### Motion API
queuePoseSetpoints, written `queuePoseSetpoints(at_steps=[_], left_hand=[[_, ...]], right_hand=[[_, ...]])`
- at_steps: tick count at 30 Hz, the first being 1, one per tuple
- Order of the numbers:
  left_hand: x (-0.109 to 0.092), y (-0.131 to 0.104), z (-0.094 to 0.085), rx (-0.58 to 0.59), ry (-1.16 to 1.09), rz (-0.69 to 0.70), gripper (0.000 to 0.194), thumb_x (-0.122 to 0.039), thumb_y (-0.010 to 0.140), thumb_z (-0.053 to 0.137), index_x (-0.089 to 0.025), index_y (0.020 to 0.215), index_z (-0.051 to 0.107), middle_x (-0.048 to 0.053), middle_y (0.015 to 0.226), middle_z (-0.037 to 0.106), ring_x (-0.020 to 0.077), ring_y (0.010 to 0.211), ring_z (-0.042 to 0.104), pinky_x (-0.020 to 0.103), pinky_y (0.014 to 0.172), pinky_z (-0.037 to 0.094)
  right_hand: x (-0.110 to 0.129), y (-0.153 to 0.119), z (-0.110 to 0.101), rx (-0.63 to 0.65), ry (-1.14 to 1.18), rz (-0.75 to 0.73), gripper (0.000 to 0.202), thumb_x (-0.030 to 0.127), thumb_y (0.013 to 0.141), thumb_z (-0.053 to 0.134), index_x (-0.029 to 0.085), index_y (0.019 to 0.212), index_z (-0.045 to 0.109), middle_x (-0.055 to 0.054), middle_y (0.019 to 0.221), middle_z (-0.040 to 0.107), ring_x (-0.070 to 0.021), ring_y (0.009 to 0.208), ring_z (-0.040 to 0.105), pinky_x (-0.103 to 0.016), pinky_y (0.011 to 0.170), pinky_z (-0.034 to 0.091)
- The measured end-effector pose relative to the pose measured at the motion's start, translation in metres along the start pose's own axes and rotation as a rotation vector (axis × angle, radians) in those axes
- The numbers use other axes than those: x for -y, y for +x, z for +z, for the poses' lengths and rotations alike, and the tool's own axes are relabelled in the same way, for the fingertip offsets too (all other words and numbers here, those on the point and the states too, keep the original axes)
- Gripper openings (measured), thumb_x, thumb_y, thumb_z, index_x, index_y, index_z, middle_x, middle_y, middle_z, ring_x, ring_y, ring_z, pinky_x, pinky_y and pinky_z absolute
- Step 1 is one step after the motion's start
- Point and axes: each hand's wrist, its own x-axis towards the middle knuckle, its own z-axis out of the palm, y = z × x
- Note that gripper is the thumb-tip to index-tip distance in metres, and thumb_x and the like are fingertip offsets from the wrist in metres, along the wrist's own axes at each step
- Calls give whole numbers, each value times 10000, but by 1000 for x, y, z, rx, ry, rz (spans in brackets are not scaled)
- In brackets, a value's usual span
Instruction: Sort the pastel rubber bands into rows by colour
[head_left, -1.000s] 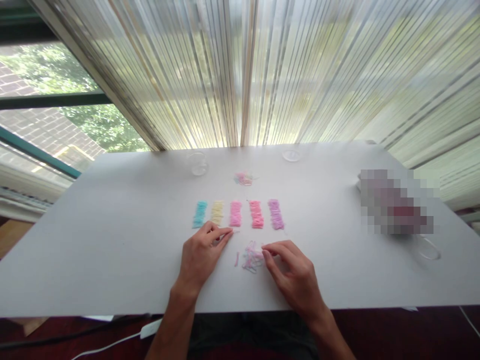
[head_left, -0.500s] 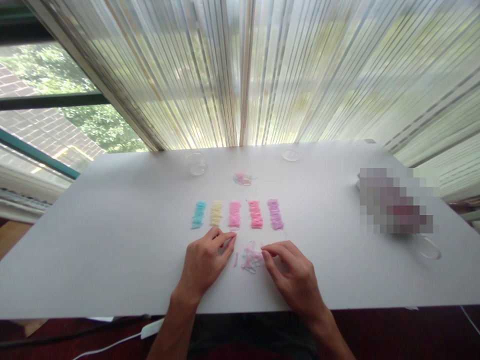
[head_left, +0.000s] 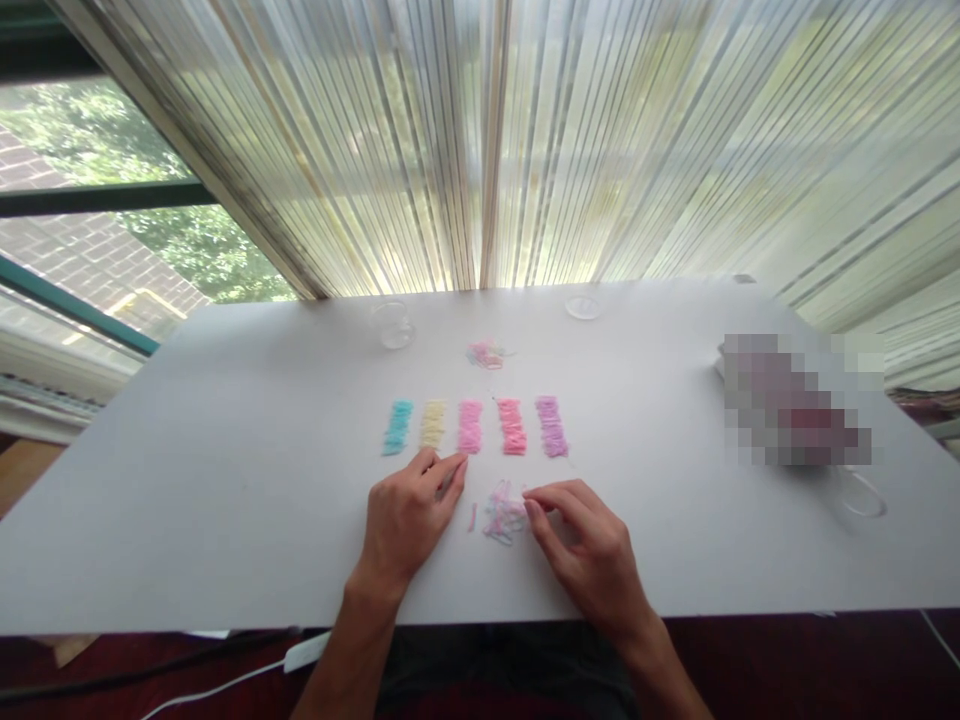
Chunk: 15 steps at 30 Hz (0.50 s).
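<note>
My left hand (head_left: 411, 510) is closed in a pinch, fingertips at the near end of a bright pink column of small rubber bands (head_left: 469, 427), touching a pink band there. My right hand (head_left: 589, 540) is also pinched, at the right edge of a loose mixed heap of rubber bands (head_left: 504, 515); what its fingertips hold is too small to make out. A single pink band (head_left: 472, 517) lies between the heap and my left hand. Beside the pink column stand teal (head_left: 397, 428), pale yellow (head_left: 433, 425), coral (head_left: 513, 427) and purple (head_left: 553, 427) columns.
Farther back on the white table (head_left: 247, 480) lies another mixed pile of bands (head_left: 489, 354). A clear round container (head_left: 395, 328) and a clear lid (head_left: 583, 308) are near the back edge. At the right sits a blurred-out object (head_left: 795, 405) with a loop.
My left fingertips have shifted slightly left and up against the pink column; the band that lay just below it now lines up at its end. My right hand has hardly moved.
</note>
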Motion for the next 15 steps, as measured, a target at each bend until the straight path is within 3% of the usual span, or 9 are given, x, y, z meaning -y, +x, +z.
queuePoseSetpoints(at_steps=[15], left_hand=[[-2, 0, 1, 88, -41, -18, 246, -318, 1007, 567, -270, 1134, 772, -4, 815, 701, 137, 668, 655, 231, 596, 444]], right_hand=[[1, 1, -1, 15, -20, 11, 112, 215, 995, 589, 230, 965, 696, -51, 900, 721, -196, 825, 690, -321, 746, 584]])
